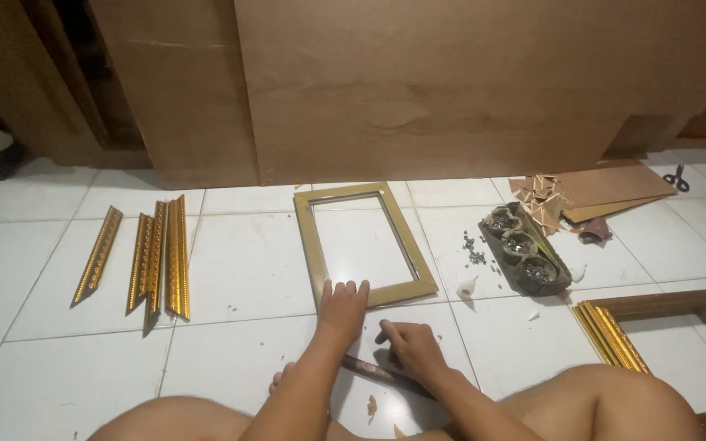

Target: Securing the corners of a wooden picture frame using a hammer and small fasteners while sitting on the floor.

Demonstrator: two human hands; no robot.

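A gold rectangular picture frame (315,245) lies face down on the white tiled floor in front of me. My left hand (342,309) rests flat on its near left corner, fingers spread on the frame's bottom rail. Just to the right, my right hand (411,345) is closed around a thin dark rod-like tool (369,370) that lies on the floor tile, pointing toward my left. My bare knees fill the bottom edge of the view.
Several cut gold moulding strips (155,257) lie at the left. A dark tray (526,250) with three small bowls sits right of the frame, with small nails (474,248) beside it. Stacked gold frames (655,322) are at right. Cardboard scraps (590,192), scissors (677,178) and large plywood sheets (451,90) stand behind.
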